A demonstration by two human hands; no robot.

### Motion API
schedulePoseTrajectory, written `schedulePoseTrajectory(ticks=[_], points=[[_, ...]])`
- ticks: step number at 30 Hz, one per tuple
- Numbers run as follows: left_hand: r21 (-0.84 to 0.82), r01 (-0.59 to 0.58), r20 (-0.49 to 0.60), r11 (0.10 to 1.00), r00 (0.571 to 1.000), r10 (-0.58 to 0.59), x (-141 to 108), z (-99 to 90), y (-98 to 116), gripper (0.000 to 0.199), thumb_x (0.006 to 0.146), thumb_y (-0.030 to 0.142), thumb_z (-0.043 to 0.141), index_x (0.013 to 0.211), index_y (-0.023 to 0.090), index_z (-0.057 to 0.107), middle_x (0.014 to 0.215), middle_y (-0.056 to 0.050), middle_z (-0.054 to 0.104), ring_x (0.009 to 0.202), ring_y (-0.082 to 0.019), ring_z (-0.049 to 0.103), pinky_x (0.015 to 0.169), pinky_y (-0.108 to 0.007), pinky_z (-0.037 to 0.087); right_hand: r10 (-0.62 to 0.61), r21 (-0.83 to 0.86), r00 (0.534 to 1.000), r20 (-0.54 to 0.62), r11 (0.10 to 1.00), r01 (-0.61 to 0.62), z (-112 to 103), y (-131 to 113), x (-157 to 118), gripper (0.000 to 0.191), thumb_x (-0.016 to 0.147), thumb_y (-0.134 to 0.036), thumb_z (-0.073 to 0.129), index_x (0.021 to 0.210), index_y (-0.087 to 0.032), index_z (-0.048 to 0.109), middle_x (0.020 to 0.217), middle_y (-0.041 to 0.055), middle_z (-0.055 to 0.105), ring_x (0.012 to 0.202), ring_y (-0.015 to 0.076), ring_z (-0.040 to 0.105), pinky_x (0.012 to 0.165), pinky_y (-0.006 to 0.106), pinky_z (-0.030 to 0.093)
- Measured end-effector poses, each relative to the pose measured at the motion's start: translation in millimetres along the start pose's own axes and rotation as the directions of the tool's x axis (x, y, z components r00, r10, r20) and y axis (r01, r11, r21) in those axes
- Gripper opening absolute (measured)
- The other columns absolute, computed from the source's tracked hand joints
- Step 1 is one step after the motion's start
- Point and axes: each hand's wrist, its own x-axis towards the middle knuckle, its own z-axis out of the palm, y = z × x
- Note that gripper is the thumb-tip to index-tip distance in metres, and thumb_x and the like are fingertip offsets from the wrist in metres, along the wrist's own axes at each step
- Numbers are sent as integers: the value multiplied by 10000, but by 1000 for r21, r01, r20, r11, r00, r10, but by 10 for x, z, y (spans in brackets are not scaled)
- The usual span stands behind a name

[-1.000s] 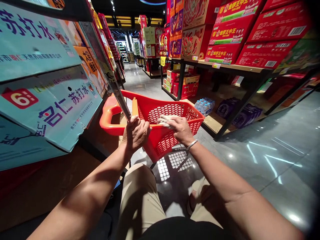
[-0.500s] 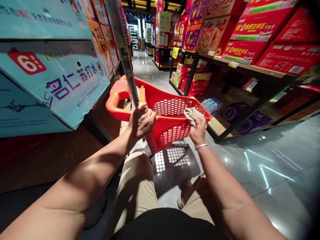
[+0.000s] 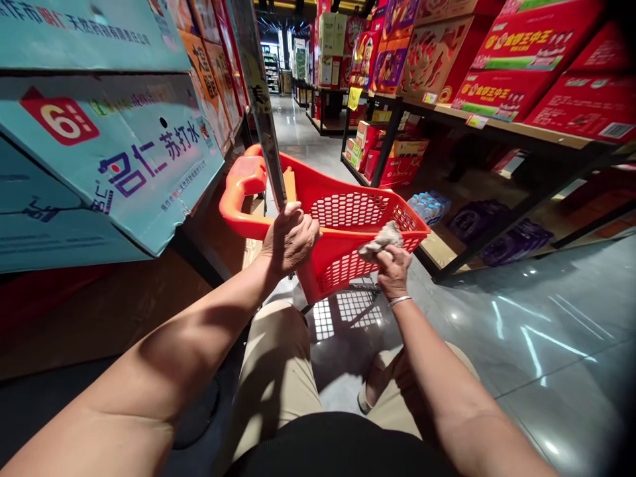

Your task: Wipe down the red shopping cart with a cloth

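From where I sit, I see the red shopping cart (image 3: 318,182) standing in the aisle in front of the knees, its long axis running crosswise. The rounded handle (image 3: 229,204) points left and the basket's far end points right, toward the bottled water (image 3: 430,207) on the low shelf. My right grip (image 3: 395,271) has a crumpled cloth (image 3: 383,240) pinched in its fingers, over the near rim and outer wall close to that right end; the cloth's longer side slants up to the right.

My left grip (image 3: 293,240) is curled at the near rim by the handle, where the metal post (image 3: 268,126) comes down. Its fingertips are hidden, so I cannot tell whether it grasps rim, post or neither. The near wall hides most of the basket's floor, and I can't make out the wheels. The blue cartons (image 3: 149,159) are cut off at the left edge.

Half a second ago the cloth reached over the rim into the basket; now it sits lower, on the outside. The left grip keeps its place beside the post.
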Motion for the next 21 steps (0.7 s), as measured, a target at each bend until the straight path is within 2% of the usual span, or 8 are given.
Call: schedulePoseTrajectory(ticks=[2, 4, 7, 10, 12, 15, 18, 21], points=[[41, -28, 1, 999, 1000, 28, -2, -5, 3, 400, 1019, 171, 240, 911, 174, 626, 815, -58, 611, 899, -200, 592, 1145, -454, 377, 244, -4, 963, -117, 969, -246, -96, 253, 125, 284, 769, -169, 533, 991, -230, 699, 1200, 93, 522, 1150, 275, 457, 1064, 508, 406], [60, -39, 3, 997, 999, 39, 0, -12, 7, 389, 1023, 169, 237, 927, 166, 614, 822, -58, 611, 916, -200, 587, 1149, -453, 367, 466, 68, 851, -240, 883, -464, -126, 403, 244, 318, 745, -190, 533, 1040, -187, 654, 1192, 108, 472, 1129, 262, 488, 1065, 497, 409], [43, -31, 27, 999, 999, 30, 12, -14, 8, 385, 1021, 166, 234, 916, 170, 605, 820, -64, 611, 925, -208, 595, 1131, -465, 376, 593, 161, 764, -254, 805, -571, 0, 297, 268, 419, 721, -141, 483, 1126, -146, 590, 1167, 122, 431, 1094, 236, 537, 1039, 449, 447], [-54, 4, 57, 999, 998, -1, 27, -22, 5, 354, 1008, 165, 268, 904, 192, 606, 836, -66, 627, 948, -215, 615, 1137, -473, 364, 495, 159, 859, -129, 866, -475, 250, -220, 23, 477, 704, -100, 473, 1167, -163, 568, 1245, 147, 412, 1240, 266, 476, 1096, 453, 407], [-114, 24, 75, 993, 997, -15, 26, -45, -1, 340, 1000, 152, 284, 936, 192, 615, 865, -67, 646, 991, -209, 615, 1168, -465, 328, 303, 138, 953, 21, 943, -303, 389, -638, -226, 454, 732, -106, 504, 1172, -191, 581, 1298, 145, 397, 1277, 283, 430, 1116, 470, 384], [-52, -13, 114, 999, 993, 19, 5, -93, -19, 366, 992, 114, 256, 1021, 130, 620, 924, -82, 661, 1052, -200, 592, 1200, -448, 281, 43, 166, 976, 215, 983, -80, 464, -1024, -531, 351, 762, -103, 536, 1056, -245, 667, 1245, 100, 466, 1152, 263, 454, 1060, 433, 419], [46, -67, 144, 997, 988, 60, -16, -116, -38, 376, 980, 83, 233, 1049, 86, 602, 948, -82, 658, 1059, -197, 588, 1194, -452, 286, -132, 158, 924, 358, 984, 80, 422, -914, -634, 362, 766, -57, 517, 971, -277, 719, 1177, 75, 533, 1074, 251, 441, 1013, 411, 421], [59, -71, 159, 996, 985, 61, -15, -107, -39, 366, 984, 90, 227, 1069, 79, 583, 984, -91, 669, 1053, -202, 596, 1165, -509, 325, -91, 81, 923, 373, 995, 66, 337, -452, -575, 381, 738, -43, 499, 951, -267, 722, 1123, 74, 549, 1074, 253, 438, 1014, 435, 400]])
